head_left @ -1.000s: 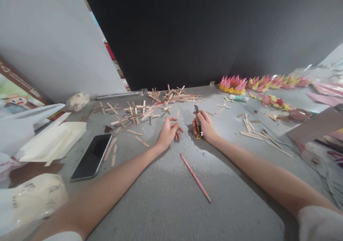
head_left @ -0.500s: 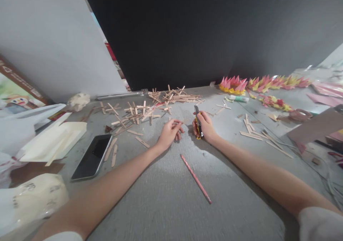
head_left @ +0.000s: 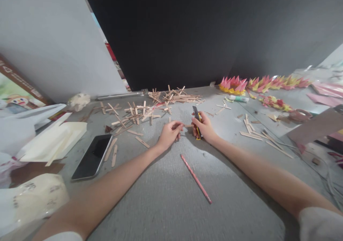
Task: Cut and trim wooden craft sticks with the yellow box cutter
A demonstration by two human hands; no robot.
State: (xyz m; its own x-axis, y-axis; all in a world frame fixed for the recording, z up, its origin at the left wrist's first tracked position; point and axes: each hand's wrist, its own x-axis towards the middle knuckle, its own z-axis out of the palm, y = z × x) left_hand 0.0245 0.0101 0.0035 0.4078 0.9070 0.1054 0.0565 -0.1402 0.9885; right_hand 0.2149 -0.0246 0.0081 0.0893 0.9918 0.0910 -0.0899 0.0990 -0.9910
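A small wooden craft stick (head_left: 188, 125) is pinched in my left hand (head_left: 169, 135), its free end pointing at the other hand. My right hand (head_left: 205, 128) is wrapped round a black and yellow utility knife (head_left: 197, 123), held upright with its tip pointing away from me. The stick's far end reaches close to the right fingers; I cannot tell if they touch it. Between my forearms lies a pink pencil (head_left: 196, 179) on the grey table (head_left: 150, 205). Beyond my hands is a heap of craft sticks (head_left: 184, 97), several joined into crosses.
A phone (head_left: 92, 157) and a pale tray (head_left: 57, 141) lie to the left. On the right are pink and yellow folded-paper pieces (head_left: 233, 85), a glue stick (head_left: 239, 99), loose sticks (head_left: 251, 135) and a tape roll (head_left: 300, 115). A black panel (head_left: 203, 34) stands behind.
My left hand has moved slightly down, and the stick in it now shows more clearly. The knife has tilted a little to the left in my right hand.
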